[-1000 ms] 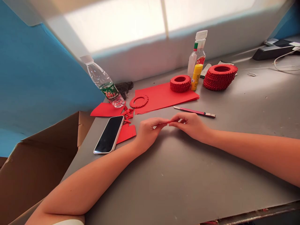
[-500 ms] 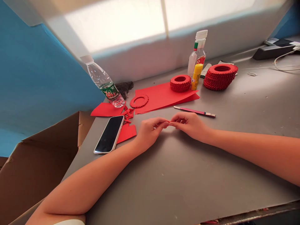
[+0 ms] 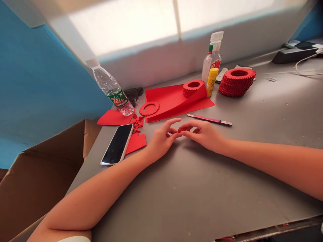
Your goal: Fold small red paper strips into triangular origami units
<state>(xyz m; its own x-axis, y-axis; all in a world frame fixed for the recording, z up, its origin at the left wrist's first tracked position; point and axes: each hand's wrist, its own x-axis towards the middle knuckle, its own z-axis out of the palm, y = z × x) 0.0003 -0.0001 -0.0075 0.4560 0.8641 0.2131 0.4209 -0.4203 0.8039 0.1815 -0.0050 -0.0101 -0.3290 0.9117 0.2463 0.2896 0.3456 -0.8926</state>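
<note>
Between the fingertips of both hands is a small piece of red paper point(image 3: 179, 131), mostly covered by the fingers. My left hand point(image 3: 163, 137) pinches it from the left, its index finger raised and stretched out. From the other side my right hand point(image 3: 202, 132) pinches the same piece between thumb and fingers. Just beyond the hands lie red paper sheets point(image 3: 166, 101), the top one curled up along its right side. A flat ring of folded red paper point(image 3: 149, 109) rests at their left end, and a stacked red paper ring point(image 3: 193, 86) stands at the right.
A phone point(image 3: 117, 144) and folded red pieces point(image 3: 138, 122) lie left of my hands. A pink-handled craft knife point(image 3: 209, 119) lies beyond my right hand. Farther back stand a water bottle point(image 3: 113, 87), a yellow glue stick point(image 3: 212, 82) and a taller ring stack point(image 3: 237, 82). An open cardboard box point(image 3: 50, 161) sits left.
My left index finger has lifted away from the pinch, and the red paper piece shows more between the fingertips. The top red sheet has curled upward at its right side.
</note>
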